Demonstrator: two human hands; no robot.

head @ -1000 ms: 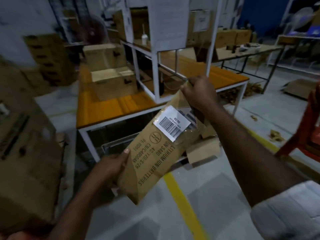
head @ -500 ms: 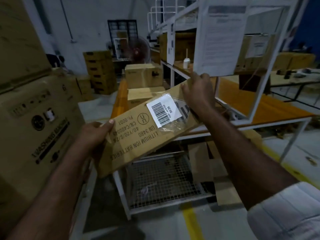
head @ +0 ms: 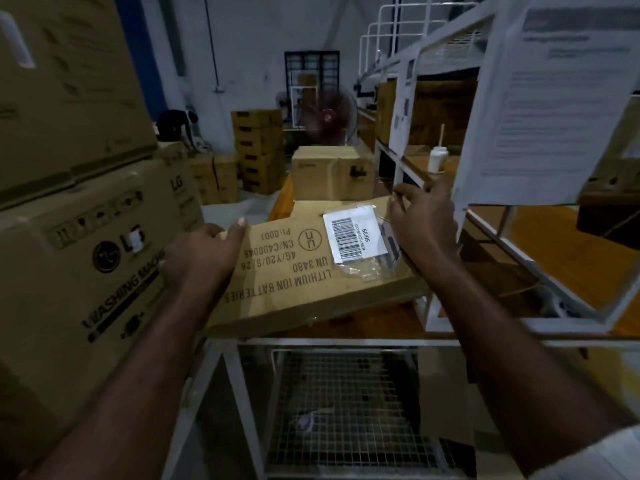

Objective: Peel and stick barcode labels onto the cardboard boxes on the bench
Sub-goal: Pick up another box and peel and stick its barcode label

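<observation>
**Flat battery box held over the bench edge**

I see both hands gripping a flat cardboard box (head: 304, 271) printed "LITHIUM ION BATTERIES". My left hand (head: 199, 254) clasps its left end; my right hand (head: 424, 225) holds the far right corner. A white barcode label (head: 353, 237) is stuck on its top face, above the orange bench (head: 381, 323).

A flat brown cardboard box (head: 304, 268) printed "LITHIUM ION BATTERIES, UN 3480" lies tilted over the tabletop's (head: 391, 323) near left corner, its print upside down to the viewer. A white barcode label (head: 353, 234) sits on its upper right part, over crinkled clear film. Behind it on the tabletop stand a low carton and a taller cardboard box (head: 330, 173).
</observation>
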